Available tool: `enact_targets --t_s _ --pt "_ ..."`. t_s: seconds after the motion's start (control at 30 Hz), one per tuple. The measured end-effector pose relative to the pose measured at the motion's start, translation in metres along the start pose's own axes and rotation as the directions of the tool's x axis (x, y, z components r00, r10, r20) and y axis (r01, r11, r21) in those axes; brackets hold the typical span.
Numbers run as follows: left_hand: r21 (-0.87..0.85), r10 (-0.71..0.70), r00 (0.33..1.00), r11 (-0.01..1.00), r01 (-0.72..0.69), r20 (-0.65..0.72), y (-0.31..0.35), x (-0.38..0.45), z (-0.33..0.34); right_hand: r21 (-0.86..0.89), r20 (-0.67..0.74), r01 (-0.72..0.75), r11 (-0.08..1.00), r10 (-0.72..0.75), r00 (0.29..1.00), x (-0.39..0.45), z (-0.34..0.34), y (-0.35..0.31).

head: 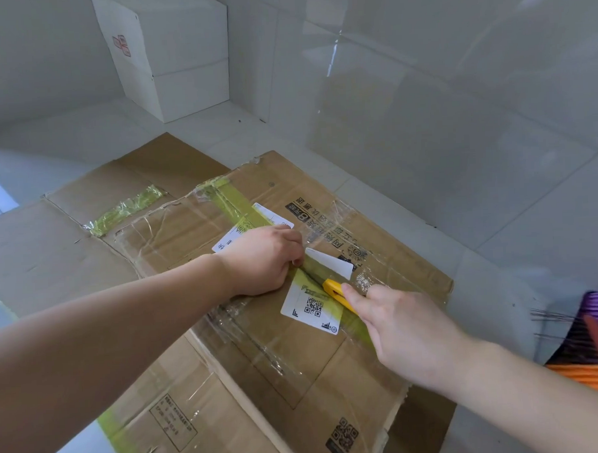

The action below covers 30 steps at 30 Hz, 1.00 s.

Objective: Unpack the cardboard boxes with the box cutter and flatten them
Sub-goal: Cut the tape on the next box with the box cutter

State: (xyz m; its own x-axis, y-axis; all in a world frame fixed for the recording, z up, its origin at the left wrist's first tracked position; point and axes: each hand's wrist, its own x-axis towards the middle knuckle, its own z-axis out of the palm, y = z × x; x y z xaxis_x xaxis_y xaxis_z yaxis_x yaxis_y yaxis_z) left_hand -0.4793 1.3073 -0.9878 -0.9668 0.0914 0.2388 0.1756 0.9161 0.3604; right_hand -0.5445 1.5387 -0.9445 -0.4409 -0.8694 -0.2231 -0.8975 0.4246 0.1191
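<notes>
Brown cardboard box, wrapped in clear film, lies on flattened brown cardboard sheets on the floor. Right hand grips the yellow box cutter at the green tape seam; its blade is hidden. Left hand presses beside the seam, fingertips curled on a white label's edge.

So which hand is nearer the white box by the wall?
Left. The left hand lies closer below the white box; the right hand, gripping the box cutter, is farther down-right.
</notes>
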Motion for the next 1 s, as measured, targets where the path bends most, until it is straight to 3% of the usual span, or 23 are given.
enact_targets --t_s 0.27,0.63,1.0 --pt "0.002 0.003 1.000 1.000 -0.003 -0.017 0.003 -0.001 -0.001 -0.048 0.071 -0.011 0.999 0.015 0.997 -0.035 0.005 0.017" --pt "-0.009 0.083 0.997 0.997 -0.083 -0.001 0.042 0.004 0.014 -0.057 0.053 0.004 0.998 -0.001 0.999 -0.034 0.005 0.019" --pt "0.055 0.040 0.999 0.998 -0.040 -0.007 0.049 0.005 0.017 -0.079 0.122 -0.004 0.997 0.013 0.992 -0.068 0.006 0.026"
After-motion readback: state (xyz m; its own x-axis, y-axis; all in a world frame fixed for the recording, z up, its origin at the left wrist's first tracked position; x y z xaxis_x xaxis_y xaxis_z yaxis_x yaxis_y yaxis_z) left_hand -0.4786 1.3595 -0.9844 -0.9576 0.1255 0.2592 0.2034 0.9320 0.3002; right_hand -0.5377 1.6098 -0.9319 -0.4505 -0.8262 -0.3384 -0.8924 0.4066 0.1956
